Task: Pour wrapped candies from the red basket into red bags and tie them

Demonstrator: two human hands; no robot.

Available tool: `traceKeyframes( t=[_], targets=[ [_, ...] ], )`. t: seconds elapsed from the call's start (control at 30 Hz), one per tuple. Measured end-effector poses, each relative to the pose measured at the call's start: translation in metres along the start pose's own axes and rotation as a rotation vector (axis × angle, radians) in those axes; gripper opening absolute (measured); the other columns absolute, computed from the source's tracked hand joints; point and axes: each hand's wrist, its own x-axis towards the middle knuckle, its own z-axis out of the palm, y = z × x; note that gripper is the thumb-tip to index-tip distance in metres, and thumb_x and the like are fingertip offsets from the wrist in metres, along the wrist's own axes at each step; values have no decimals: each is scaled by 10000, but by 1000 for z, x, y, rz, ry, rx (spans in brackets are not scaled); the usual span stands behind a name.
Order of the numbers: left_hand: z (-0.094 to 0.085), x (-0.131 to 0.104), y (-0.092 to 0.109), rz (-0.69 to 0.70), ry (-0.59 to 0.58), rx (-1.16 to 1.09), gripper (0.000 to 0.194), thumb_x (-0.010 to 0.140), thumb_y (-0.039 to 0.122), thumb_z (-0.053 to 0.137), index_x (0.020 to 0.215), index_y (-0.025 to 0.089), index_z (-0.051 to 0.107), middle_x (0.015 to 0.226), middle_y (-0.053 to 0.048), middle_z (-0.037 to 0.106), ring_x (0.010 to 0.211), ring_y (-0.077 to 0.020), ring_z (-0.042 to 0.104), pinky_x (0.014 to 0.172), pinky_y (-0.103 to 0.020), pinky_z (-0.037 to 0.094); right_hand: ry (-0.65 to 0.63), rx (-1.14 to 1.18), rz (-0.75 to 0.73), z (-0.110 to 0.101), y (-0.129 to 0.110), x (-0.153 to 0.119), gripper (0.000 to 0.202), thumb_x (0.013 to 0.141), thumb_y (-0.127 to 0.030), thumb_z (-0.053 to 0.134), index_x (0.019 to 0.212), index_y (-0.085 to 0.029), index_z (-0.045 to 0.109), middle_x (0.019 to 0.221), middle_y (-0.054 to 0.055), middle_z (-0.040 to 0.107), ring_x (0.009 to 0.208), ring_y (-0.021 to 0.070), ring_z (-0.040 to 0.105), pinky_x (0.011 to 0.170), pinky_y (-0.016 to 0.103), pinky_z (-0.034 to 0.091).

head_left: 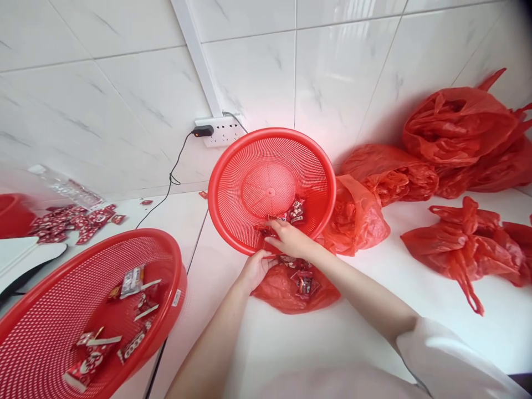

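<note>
A red mesh basket (270, 191) stands tilted, its opening towards me, with several small red and dark snack packets (296, 210) by its lower rim. My right hand (288, 238) reaches over that rim, fingers apart and slightly bent, touching the packets. Just below the rim, my left hand (254, 271) is closed on the edge of an opened red plastic bag (274, 293). More packets (305, 282) lie in the mouth of this bag, under my right forearm. The fingertips of my left hand are partly hidden.
A second red basket (177, 266) with several packets stands at the left. Behind it are a packet pile (75, 219) and a clear plastic bottle (68, 185). Filled red bags (457, 127) sit at the right. A black cable (169, 177) runs from the wall power strip (224, 132).
</note>
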Motion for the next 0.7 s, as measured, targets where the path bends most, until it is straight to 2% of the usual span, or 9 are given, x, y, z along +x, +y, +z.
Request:
traceKeyframes(
  t=[0.07,0.13,0.2,0.3,0.4,0.47,0.57,0.7],
  targets=[
    [0,-1,0,-1,-13,11,126,681,95,538,730,109,653,765,-86,720,770,-193,675,848,-344,496,-38,-43,83,15,4,12,501,861,-323,567,1320,-154,457,1296,189,497,1188,304,487,992,507,353],
    [1,-2,0,-8,-27,20,149,687,101,534,760,89,664,795,-110,725,833,-225,678,880,-378,486,-36,-42,108,25,7,19,493,865,-326,550,1316,-149,462,1294,208,485,1186,341,472,982,571,318],
    [1,-2,1,-19,-43,22,175,697,104,525,788,75,671,824,-129,728,893,-255,673,905,-413,476,-27,-1,94,31,11,23,429,876,-296,525,1278,-149,497,1247,194,515,1161,311,487,986,531,331],
    [-1,-2,1,-10,-41,8,191,722,93,511,828,82,670,878,-129,731,946,-266,663,924,-441,468,-35,118,47,31,18,25,289,862,-224,537,1136,-151,590,1139,131,586,1090,228,532,985,398,374],
    [-1,-3,1,23,-34,-16,242,747,74,503,923,99,666,964,-111,725,964,-247,658,933,-447,472,-39,280,34,25,27,24,195,874,-243,529,1023,-154,617,1001,69,639,954,163,587,881,302,452],
    [0,-4,2,34,-44,-18,301,756,70,500,1009,110,658,1022,-102,714,980,-240,652,936,-447,476,-35,381,69,19,32,21,255,902,-334,484,1028,-142,597,911,55,644,810,143,604,722,265,498],
    [2,-5,3,22,-67,-9,352,764,82,501,1083,116,644,1097,-104,693,1016,-243,639,942,-443,477,-24,522,129,5,34,15,400,909,-486,422,1029,-138,579,828,38,627,659,119,573,541,222,463],
    [2,-5,5,-4,-69,-10,313,767,88,498,1034,96,662,1122,-118,683,1039,-245,629,946,-425,478,22,802,215,-18,26,8,458,830,-591,509,857,-143,600,706,7,589,567,94,499,504,209,394]
  ],
)
